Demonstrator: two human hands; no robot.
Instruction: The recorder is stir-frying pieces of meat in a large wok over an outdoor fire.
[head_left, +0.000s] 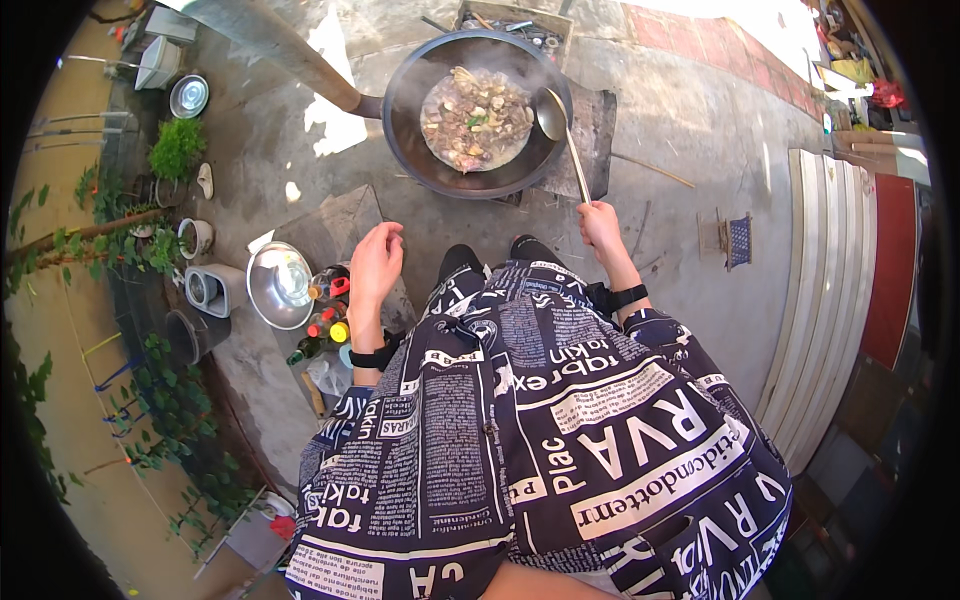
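Observation:
A large dark wok (405, 142) stands ahead of me, with chopped meat in steaming liquid (477, 120) at its centre. My right hand (599, 223) is closed around the handle of a metal ladle (551, 114); the ladle's bowl rests at or just above the wok's right inner wall. My left hand (380, 259) hangs below and left of the wok, holding nothing visible, fingers loosely bent. Beside it stand sauce and oil bottles (322, 319) and a shiny metal basin (279, 286).
A stovepipe (300, 56) runs from the wok's left side. Behind the wok lies a box of metal odds and ends (517, 28). A small stool (739, 241) stands at right, near corrugated panels (817, 285). Potted plants (177, 148) line the left.

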